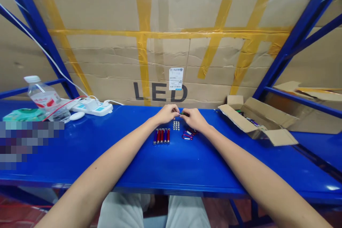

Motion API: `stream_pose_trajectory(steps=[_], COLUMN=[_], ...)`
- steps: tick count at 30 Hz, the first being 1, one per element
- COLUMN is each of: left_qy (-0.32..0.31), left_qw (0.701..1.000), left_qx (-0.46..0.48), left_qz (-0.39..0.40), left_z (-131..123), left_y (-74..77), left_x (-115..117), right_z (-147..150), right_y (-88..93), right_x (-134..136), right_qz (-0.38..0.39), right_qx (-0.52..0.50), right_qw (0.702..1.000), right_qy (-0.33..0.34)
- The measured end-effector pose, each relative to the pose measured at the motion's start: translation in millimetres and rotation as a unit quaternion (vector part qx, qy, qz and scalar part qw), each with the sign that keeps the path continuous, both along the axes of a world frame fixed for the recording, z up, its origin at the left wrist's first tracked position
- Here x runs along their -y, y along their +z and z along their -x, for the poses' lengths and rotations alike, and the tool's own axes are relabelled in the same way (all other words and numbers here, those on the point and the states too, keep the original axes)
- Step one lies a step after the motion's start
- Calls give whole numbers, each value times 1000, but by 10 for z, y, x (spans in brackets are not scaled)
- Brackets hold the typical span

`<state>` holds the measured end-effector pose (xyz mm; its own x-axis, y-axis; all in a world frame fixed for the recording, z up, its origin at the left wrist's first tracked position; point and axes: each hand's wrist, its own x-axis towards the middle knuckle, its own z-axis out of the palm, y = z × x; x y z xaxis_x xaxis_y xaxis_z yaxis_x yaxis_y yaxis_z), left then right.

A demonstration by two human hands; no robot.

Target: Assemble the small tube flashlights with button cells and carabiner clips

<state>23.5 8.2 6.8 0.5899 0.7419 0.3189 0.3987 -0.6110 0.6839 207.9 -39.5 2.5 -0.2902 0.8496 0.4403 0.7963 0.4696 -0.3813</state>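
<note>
My left hand (167,113) and my right hand (193,118) meet above the far middle of the table, fingers pinched together. Between them shows a small green piece (182,113), mostly covered by my right fingers; its kind is too small to tell. Whatever my left fingertips pinch is hidden. Just below the hands, small silver button cells (176,125) lie in tidy rows. Several slim red and blue metal tubes (161,136), like mini torches, stand side by side to their left. Red and purple carabiners (187,135) lie under my right wrist.
An open cardboard box (251,115) with small items stands at the right. On the left are a plastic bottle (46,98), a green packet (24,114) and a white power strip (93,108) with cables. A large taped carton (120,60) walls off the blue table's (197,165) back.
</note>
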Motion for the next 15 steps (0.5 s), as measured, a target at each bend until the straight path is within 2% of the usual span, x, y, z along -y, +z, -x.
stream_pose_trajectory(steps=[4,9,15], left_qy=[13,-23,-48], left_qw=[994,970,950], left_qx=[-81,-214,-269], left_qz=[-76,-112,-148], left_z=[41,20,-46], left_y=[21,9,8], left_x=[-110,-225,-215], right_z=[-82,-197,-235], right_y=[2,-50,-97], right_x=[-19,-39,-67], right_qz=[17,37,49], right_qx=[26,50,44], right_qw=[999,996,996], right_qy=[-41,-62,-68])
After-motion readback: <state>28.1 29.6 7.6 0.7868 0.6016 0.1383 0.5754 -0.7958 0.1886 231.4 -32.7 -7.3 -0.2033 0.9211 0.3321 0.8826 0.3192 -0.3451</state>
